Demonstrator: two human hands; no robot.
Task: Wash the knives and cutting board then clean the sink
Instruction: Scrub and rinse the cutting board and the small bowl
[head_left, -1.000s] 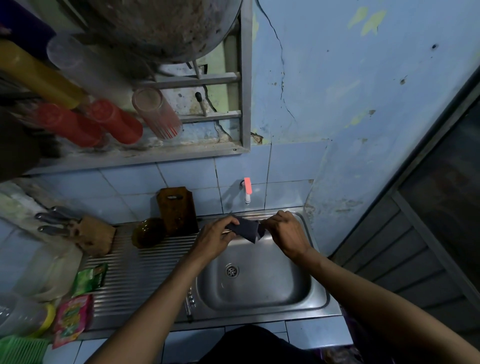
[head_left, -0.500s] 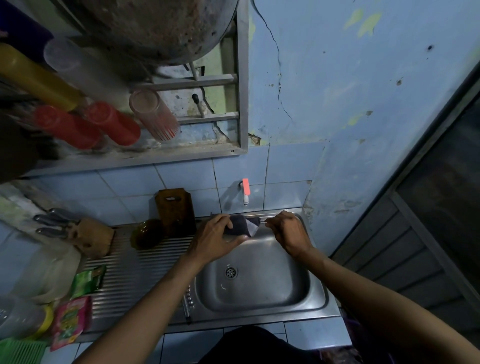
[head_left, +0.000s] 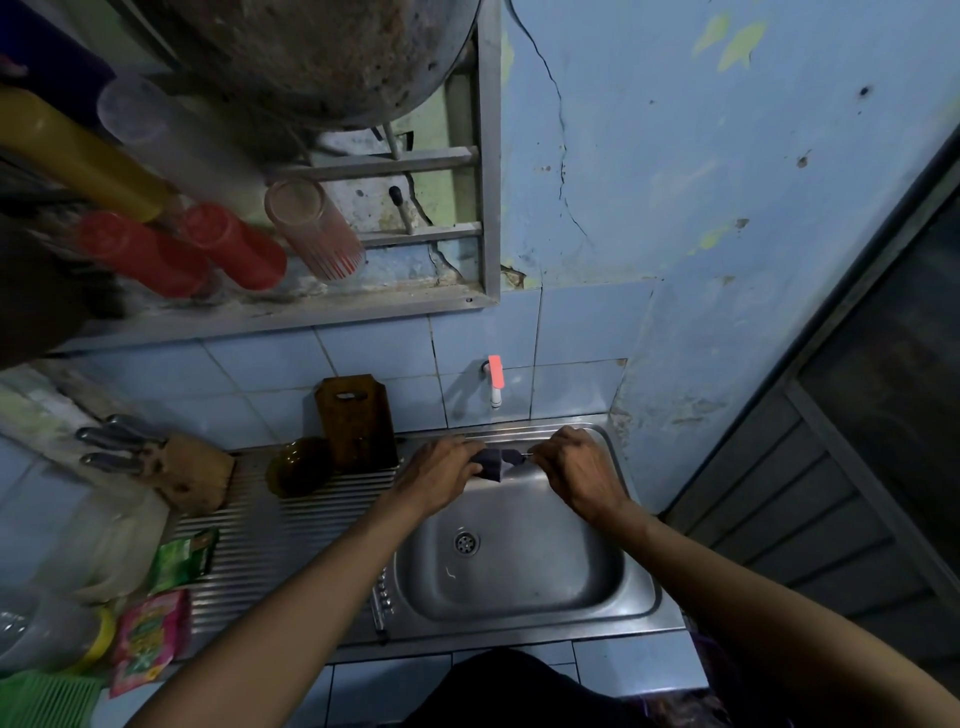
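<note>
While both hands (head_left: 441, 475) (head_left: 579, 467) pinch cloth (head_left: 493, 461), cutting board (head_left: 357, 421) leans left, tap (head_left: 495, 382) above

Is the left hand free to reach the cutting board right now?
Probably not yet: the left hand grips the dark cloth with the right hand. The cutting board stands close, unobstructed.

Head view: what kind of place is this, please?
Probably a small home kitchen: a steel sink under a wall tap, a knife block on the drainboard, and cups on a shelf above.
</note>
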